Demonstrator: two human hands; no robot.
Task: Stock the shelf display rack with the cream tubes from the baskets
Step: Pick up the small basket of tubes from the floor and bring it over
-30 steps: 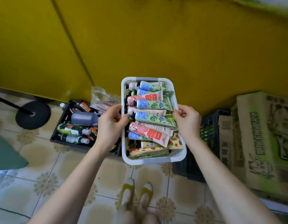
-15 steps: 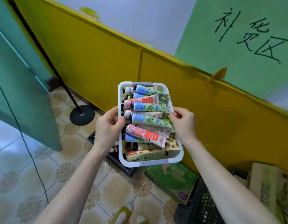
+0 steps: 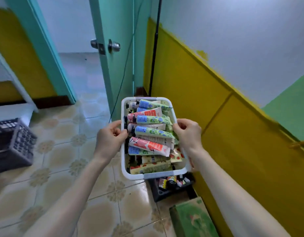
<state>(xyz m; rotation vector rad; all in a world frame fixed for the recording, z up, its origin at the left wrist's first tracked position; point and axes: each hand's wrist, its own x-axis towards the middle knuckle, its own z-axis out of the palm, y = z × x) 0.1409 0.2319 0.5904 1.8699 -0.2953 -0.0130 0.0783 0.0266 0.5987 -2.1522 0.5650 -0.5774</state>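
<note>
Looks like a small shop's back room or stockroom: patterned tile floor (image 3: 65,168), yellow-and-white painted wall (image 3: 216,103), teal door (image 3: 117,69) standing open, dark plastic crate (image 3: 12,144) on the floor, green carton (image 3: 192,219) beside a black tray of goods (image 3: 171,185).

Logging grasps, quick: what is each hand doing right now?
Left hand: closed on the basket's left rim.
Right hand: closed on its right rim.

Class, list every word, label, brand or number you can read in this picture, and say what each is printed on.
None can be read for certain.
Cream tubes in the white basket: coloured label blocks and small print, too blurred to read.
Green carton on the floor: printed design only, no legible words.
</note>
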